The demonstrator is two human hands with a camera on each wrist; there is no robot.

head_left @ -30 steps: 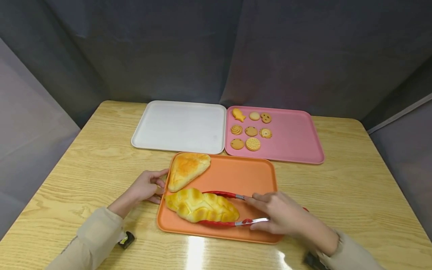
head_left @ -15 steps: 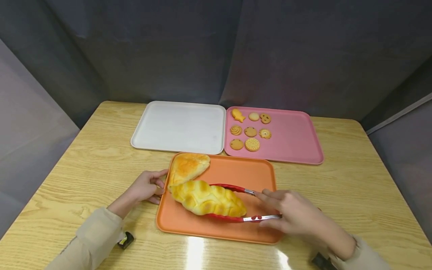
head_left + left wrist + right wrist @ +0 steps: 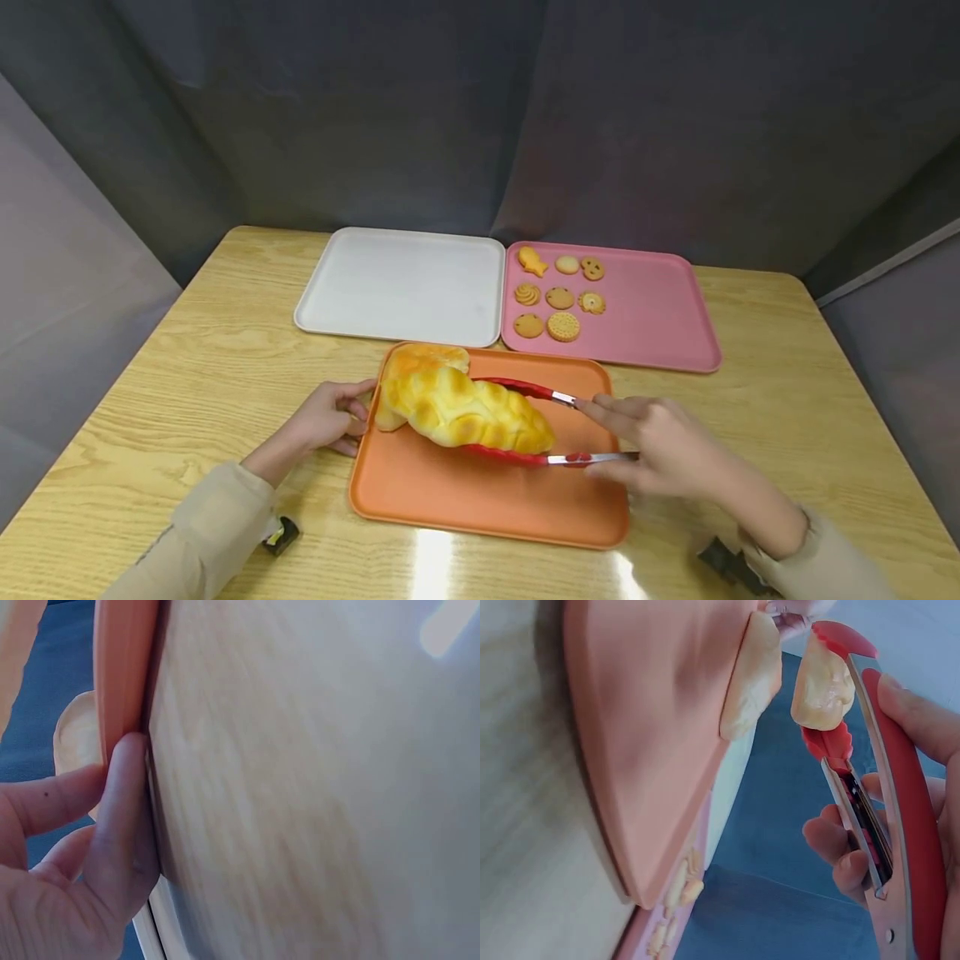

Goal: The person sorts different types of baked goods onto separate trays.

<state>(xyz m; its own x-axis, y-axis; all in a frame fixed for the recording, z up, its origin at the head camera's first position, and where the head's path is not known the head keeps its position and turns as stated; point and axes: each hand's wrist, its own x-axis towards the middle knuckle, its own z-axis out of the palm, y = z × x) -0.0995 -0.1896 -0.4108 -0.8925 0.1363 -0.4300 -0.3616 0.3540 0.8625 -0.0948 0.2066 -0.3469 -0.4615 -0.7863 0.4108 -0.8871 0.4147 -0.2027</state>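
My right hand [image 3: 667, 446] grips a pair of red-and-silver tongs [image 3: 904, 802], thumb on one arm and fingers on the other. Between the red tong heads a braided loaf [image 3: 472, 408] is held, raised clear of the orange tray [image 3: 487, 508]; the right wrist view shows the gap. A triangular bread [image 3: 423, 357] lies at the tray's far left corner, partly hidden behind the loaf in the head view. At the tray's left edge, my left hand [image 3: 326, 417] pinches the rim, with thumb and a finger meeting at it in the left wrist view.
Behind the orange tray stand a bare white tray [image 3: 405, 283] and a pink tray [image 3: 652, 308] side by side. Several small cookies [image 3: 562, 326] lie in rows on the pink tray's left half. A dark curtain [image 3: 375, 117] hangs behind the wooden table [image 3: 225, 333].
The braided loaf has come up off the orange tray in the tongs and moved away from me and slightly right, now overlapping the triangular bread. The left hand has stayed at the rim.
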